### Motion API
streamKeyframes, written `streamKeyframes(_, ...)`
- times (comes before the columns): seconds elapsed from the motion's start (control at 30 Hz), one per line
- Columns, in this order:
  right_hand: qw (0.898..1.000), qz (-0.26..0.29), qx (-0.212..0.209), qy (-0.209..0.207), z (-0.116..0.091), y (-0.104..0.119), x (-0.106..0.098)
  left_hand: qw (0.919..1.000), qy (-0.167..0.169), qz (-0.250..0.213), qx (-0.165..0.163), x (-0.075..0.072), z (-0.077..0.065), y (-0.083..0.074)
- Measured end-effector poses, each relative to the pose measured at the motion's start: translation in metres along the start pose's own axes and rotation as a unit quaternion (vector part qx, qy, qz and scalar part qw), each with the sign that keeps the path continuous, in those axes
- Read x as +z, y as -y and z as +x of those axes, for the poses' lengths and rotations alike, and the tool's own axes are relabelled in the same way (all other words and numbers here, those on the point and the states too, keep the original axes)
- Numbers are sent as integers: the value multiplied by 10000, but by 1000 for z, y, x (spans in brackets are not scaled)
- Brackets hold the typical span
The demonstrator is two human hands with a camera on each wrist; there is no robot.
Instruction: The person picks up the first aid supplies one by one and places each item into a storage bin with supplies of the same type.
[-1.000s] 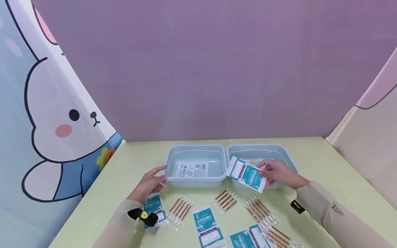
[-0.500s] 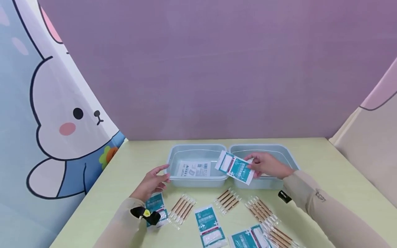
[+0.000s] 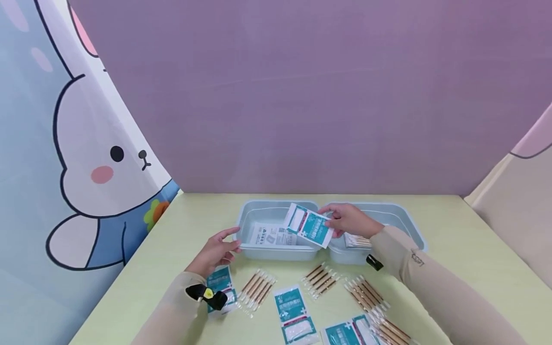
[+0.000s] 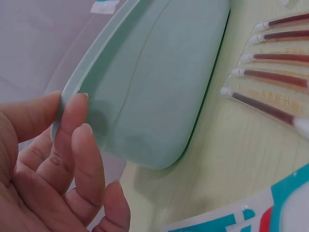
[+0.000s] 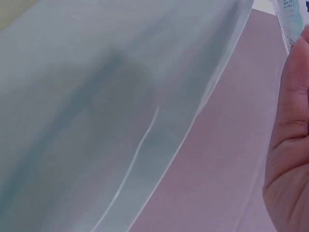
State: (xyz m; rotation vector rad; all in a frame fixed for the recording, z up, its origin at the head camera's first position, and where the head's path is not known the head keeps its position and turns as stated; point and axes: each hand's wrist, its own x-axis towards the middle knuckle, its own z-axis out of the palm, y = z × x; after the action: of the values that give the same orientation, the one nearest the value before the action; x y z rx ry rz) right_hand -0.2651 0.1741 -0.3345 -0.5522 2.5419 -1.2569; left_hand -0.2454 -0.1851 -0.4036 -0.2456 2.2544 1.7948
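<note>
My right hand (image 3: 350, 220) pinches one end of a teal-and-white dressing packet (image 3: 314, 228), which hangs tilted over the right side of the left light-blue plastic bin (image 3: 276, 254). In the right wrist view only the edge of that hand (image 5: 292, 130) and a sliver of the packet show. My left hand (image 3: 214, 250) holds the left bin's rim at its near left corner, with thumb and finger on either side of the rim (image 4: 72, 89) in the left wrist view. A printed paper label (image 3: 272, 235) lies in this bin. Cotton swabs (image 3: 357, 241) lie in the right bin (image 3: 403, 235), partly hidden by my right arm.
In front of the bins lie several packs of brown-stemmed swabs (image 3: 257, 290) and a few dressing packets (image 3: 295, 314), one partly under my left wrist (image 3: 222, 282). A purple panel (image 3: 319, 105) rises behind the table (image 3: 207, 211).
My right hand has carried the dressing packet leftward from over the right bin to over the left one. My left hand stays at the left bin's corner. The view has shifted slightly.
</note>
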Motion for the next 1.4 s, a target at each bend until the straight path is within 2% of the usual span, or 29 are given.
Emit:
streamKeyframes(0.5, 9988, -312, -260, 286, 39, 35, 13, 9995, 30, -325, 35, 0, 1, -3)
streamKeyframes(0.83, 9948, -889, 65, 489, 78, 52, 34, 10000, 21, -34, -31, -1, -3, -2)
streamKeyframes(1.1, 9909, -1027, 577, 646, 103, 69, 50, 9999, 30, -96, -67, -8, -5, 0)
streamKeyframes(1.2, 9885, -1128, 645, 772, 111, 73, 53, 9999, -29, -93, -65, -8, -7, 0)
streamKeyframes(1.4, 9841, -1337, 958, 664, 119, 72, 63, 9999, -68, -1, -129, -6, -7, -2)
